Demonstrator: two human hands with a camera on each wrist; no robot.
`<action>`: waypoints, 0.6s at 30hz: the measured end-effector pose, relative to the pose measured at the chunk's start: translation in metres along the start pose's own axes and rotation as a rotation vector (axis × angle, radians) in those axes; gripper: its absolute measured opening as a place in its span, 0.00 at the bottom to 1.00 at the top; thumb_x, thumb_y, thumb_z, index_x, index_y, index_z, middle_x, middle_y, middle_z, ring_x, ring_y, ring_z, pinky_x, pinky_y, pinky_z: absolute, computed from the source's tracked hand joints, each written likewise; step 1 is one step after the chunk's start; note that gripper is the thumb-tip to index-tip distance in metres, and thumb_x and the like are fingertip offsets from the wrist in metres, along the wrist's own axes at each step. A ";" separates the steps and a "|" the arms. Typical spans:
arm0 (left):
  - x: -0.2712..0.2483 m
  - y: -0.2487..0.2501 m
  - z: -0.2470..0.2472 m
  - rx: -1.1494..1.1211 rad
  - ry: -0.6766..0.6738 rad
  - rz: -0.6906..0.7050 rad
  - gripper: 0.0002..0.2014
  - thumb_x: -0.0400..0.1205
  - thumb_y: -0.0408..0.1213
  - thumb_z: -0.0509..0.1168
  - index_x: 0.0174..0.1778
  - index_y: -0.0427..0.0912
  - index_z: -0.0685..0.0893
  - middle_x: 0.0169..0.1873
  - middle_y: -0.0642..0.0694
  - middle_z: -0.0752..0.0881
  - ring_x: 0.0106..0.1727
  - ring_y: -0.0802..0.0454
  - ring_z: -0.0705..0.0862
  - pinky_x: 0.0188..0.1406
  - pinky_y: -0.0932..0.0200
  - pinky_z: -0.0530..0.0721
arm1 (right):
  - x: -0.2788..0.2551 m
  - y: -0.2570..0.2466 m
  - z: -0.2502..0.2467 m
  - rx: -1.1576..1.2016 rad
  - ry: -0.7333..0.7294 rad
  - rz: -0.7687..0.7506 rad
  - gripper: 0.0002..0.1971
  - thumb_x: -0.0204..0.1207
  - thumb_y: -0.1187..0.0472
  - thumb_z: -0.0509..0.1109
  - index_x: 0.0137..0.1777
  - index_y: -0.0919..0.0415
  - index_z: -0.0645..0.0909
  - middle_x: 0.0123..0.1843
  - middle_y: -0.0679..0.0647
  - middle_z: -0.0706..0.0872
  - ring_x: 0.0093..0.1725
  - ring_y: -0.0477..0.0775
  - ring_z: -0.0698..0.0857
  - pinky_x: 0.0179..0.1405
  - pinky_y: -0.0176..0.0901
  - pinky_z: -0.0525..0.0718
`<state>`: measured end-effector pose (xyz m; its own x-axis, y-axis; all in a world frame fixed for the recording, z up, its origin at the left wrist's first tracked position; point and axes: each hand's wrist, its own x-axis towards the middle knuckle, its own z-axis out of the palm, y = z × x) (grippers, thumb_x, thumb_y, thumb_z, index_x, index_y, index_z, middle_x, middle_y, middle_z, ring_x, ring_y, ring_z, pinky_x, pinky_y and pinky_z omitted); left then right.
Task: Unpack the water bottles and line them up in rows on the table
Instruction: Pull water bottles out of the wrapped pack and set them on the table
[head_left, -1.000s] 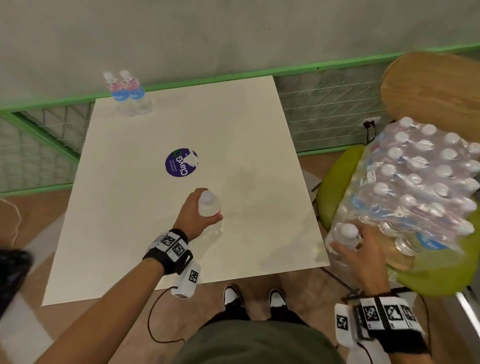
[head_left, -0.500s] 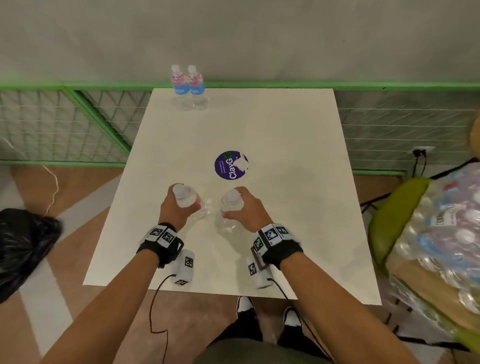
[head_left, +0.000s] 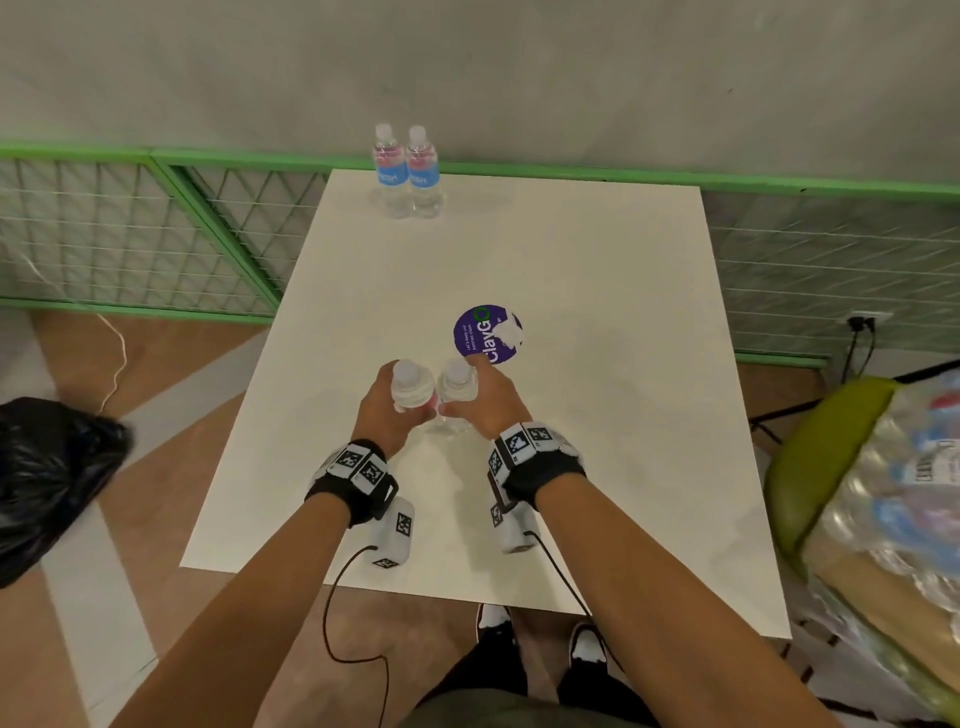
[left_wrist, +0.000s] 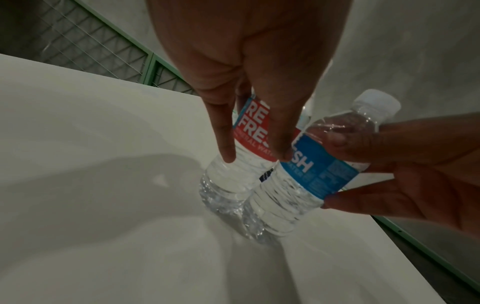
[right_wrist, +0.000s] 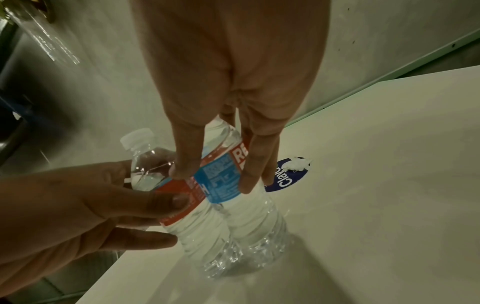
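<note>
Two bottles now meet over the near-middle of the worktop (head_left: 597, 415): half a second ago the hands held them apart. The left hand (head_left: 382, 410) has its fingers (left_wrist: 226, 131) curled round the left bottle (head_left: 410, 387); the right hand (head_left: 485, 402) grips the right bottle (head_left: 456, 384) likewise, sides touching, bases at or just above the surface. Judged so, the pair is set to travel together. Beyond the purple sticker (head_left: 488, 335), two placed bottles (head_left: 408, 174) stand touching at the far edge. More wait in the pack (head_left: 904, 467) on the right.
</note>
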<state>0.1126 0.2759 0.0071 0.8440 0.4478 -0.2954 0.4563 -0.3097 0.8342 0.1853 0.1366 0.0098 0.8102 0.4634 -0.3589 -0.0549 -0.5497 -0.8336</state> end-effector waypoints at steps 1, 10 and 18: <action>0.000 0.001 0.000 0.013 -0.006 0.011 0.28 0.70 0.33 0.77 0.63 0.46 0.71 0.54 0.48 0.81 0.53 0.49 0.80 0.55 0.53 0.78 | 0.000 0.001 0.001 0.008 -0.011 -0.005 0.36 0.64 0.59 0.81 0.70 0.61 0.68 0.64 0.59 0.81 0.63 0.61 0.80 0.63 0.51 0.78; -0.046 -0.040 0.037 0.752 -0.389 -0.275 0.16 0.78 0.46 0.67 0.55 0.39 0.76 0.56 0.40 0.83 0.56 0.41 0.83 0.55 0.53 0.80 | -0.078 0.055 -0.043 0.123 -0.138 0.160 0.37 0.72 0.54 0.76 0.79 0.52 0.62 0.78 0.56 0.70 0.72 0.56 0.76 0.70 0.48 0.74; -0.103 0.020 0.195 0.625 -0.918 0.166 0.05 0.80 0.44 0.66 0.47 0.47 0.82 0.46 0.52 0.85 0.45 0.57 0.82 0.37 0.69 0.76 | -0.232 0.208 -0.138 0.238 0.189 0.374 0.13 0.73 0.54 0.73 0.57 0.55 0.82 0.54 0.50 0.85 0.53 0.48 0.83 0.60 0.48 0.83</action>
<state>0.0902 0.0597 -0.0365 0.6774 -0.3463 -0.6490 0.1627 -0.7899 0.5913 0.0659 -0.1814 -0.0226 0.7999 0.1174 -0.5886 -0.4772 -0.4702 -0.7424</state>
